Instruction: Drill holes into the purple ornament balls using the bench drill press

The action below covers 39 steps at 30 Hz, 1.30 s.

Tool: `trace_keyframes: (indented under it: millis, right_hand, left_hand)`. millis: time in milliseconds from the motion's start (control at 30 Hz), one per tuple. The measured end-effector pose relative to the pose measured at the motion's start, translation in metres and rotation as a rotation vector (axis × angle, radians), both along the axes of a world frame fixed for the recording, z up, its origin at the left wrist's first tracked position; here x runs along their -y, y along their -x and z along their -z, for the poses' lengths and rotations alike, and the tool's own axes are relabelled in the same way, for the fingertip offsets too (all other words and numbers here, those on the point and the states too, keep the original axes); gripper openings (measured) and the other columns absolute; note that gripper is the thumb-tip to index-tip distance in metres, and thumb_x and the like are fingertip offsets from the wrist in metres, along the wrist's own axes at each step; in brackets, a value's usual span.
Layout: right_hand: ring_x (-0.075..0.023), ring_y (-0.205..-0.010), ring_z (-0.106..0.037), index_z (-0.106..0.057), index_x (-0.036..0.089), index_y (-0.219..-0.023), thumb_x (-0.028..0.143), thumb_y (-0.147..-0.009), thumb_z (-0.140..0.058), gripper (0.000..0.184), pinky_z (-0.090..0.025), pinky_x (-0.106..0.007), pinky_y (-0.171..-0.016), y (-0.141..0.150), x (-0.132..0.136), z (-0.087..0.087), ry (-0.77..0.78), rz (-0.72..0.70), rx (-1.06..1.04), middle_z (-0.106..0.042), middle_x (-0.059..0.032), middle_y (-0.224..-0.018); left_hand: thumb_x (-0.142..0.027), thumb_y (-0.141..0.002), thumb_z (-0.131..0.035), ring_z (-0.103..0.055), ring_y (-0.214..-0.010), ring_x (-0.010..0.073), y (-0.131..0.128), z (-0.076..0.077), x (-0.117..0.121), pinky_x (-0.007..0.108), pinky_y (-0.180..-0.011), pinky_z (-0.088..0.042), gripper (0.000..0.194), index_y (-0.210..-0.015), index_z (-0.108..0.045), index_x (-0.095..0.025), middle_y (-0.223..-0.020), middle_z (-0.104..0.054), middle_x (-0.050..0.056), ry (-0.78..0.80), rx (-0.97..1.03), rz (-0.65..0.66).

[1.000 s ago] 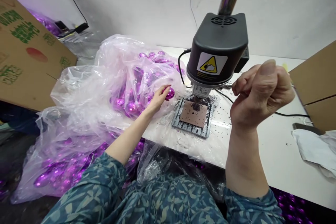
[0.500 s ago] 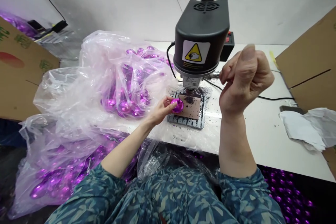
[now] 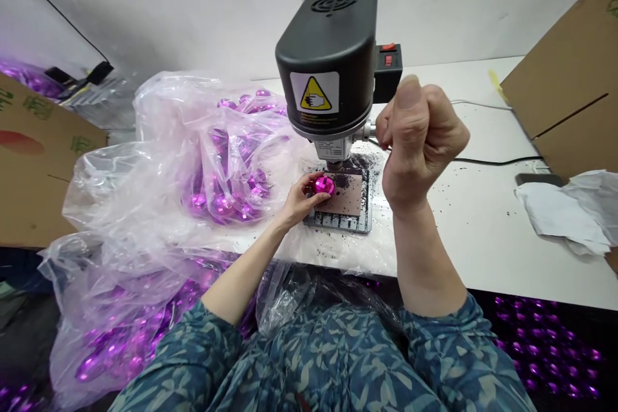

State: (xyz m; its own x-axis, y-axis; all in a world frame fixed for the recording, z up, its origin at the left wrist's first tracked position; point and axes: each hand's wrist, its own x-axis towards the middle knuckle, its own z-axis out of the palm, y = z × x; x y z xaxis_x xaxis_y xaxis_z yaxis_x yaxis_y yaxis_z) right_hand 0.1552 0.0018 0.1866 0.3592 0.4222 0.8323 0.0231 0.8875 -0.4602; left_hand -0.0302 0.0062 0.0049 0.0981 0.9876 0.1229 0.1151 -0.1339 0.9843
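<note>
"Ball (image 3: 324, 185) position, pls?"

"Over the brown board (image 3: 348, 205), left part, just near of the black machine head (image 3: 328, 32). Can't tell if it's touching the board."

"Hands?"

"Person's L hand (image 3: 294, 205) is part-open, thumb near side, fingers far side, w/ the ball pinched between. R hand (image 3: 422, 141) is curled into a fist at the metal rod (image 3: 369, 131), right of the head; palm's hidden, so can't tell what's inside."

"OK, how's it done well?"

"Ball flat & steady on the board, ASAP lined up under the spindle (image 3: 334, 166). L fingertips low on the sides, never on top, esp. w/ that hand-hazard label (image 3: 315, 93) facing them. R arm moves slow, only w/ L hand set."

"Main risk?"

"Prob. rolling: it's round, shiny, maybe slippery. Dark crumbs (image 3: 369, 164) lie right of & far behind it; any under the ball might tilt it, so a quick wipe w/ the head stopped helps."
</note>
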Motion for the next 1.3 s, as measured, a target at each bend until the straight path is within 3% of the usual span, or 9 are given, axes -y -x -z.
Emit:
trace_keyframes:
  millis: [233,433,600,733,867,1100,1300]
  right_hand:
    - [-0.0097,-0.046,-0.032,-0.029,0.025,-0.062,0.070,-0.096,-0.052,0.061,-0.032,-0.036,-0.048,0.002,0.005,0.001,0.094,0.119,0.061,-0.028,0.0042,-0.053]
    - [-0.0102,-0.047,-0.031,-0.027,0.026,-0.062,0.071,-0.095,-0.051,0.061,-0.030,-0.036,-0.048,0.003,0.007,-0.001,0.106,0.127,0.065,-0.027,0.0041,-0.053]
    - [-0.0098,-0.047,-0.031,-0.025,0.026,-0.063,0.072,-0.095,-0.047,0.060,-0.031,-0.035,-0.048,0.003,0.008,-0.001,0.122,0.160,0.093,-0.027,0.0045,-0.054]
    - [-0.0094,-0.046,-0.033,-0.028,0.026,-0.063,0.065,-0.097,-0.053,0.058,-0.029,-0.035,-0.049,0.003,0.008,-0.001,0.069,0.105,0.061,-0.028,0.0053,-0.054]
    - [-0.0079,-0.046,-0.035,-0.031,0.025,-0.063,0.055,-0.098,-0.058,0.054,-0.029,-0.033,-0.047,0.002,0.006,0.000,0.007,0.050,0.038,-0.029,0.0059,-0.055]
    - [-0.0093,-0.044,-0.032,-0.027,0.025,-0.061,0.065,-0.100,-0.049,0.060,-0.030,-0.035,-0.046,0.000,0.004,0.004,0.060,0.171,0.101,-0.028,0.0043,-0.052]
    - [-0.0113,-0.039,-0.027,-0.023,0.025,-0.056,0.051,-0.102,-0.054,0.061,-0.023,-0.038,-0.042,0.000,0.006,0.022,-0.060,0.178,0.086,-0.026,0.0034,-0.044]
  left_hand:
    - [-0.044,-0.064,-0.100,-0.070,-0.101,0.0221,-0.011,0.000,-0.003,0.036,-0.094,-0.055,0.070,-0.121,-0.067,-0.020,-0.116,-0.075,0.008,-0.006,0.000,-0.032]
    - [-0.037,-0.065,-0.100,-0.068,-0.100,0.0224,-0.018,-0.003,-0.001,0.035,-0.092,-0.053,0.064,-0.116,-0.066,-0.020,-0.111,-0.074,0.006,-0.011,-0.063,-0.036]
    - [-0.032,-0.068,-0.098,-0.066,-0.107,0.0252,-0.023,-0.004,0.002,0.038,-0.098,-0.052,0.057,-0.116,-0.068,-0.021,-0.115,-0.071,0.007,-0.110,-0.176,-0.041]
    - [-0.030,-0.072,-0.095,-0.065,-0.112,0.0268,-0.032,-0.002,0.004,0.041,-0.101,-0.053,0.053,-0.117,-0.069,-0.022,-0.119,-0.067,0.008,-0.203,-0.203,-0.025]
    - [-0.040,-0.080,-0.092,-0.064,-0.122,0.0297,-0.038,0.001,0.007,0.046,-0.110,-0.052,0.051,-0.122,-0.069,-0.023,-0.126,-0.067,0.011,-0.251,-0.166,-0.014]
    - [-0.041,-0.079,-0.092,-0.067,-0.122,0.0294,-0.042,0.006,0.016,0.047,-0.113,-0.051,0.057,-0.126,-0.064,-0.023,-0.127,-0.070,0.010,-0.153,-0.066,-0.063]
    - [-0.038,-0.072,-0.097,-0.069,-0.112,0.0283,-0.045,0.005,0.017,0.044,-0.105,-0.054,0.058,-0.118,-0.064,-0.023,-0.118,-0.071,0.008,-0.072,0.018,-0.103]
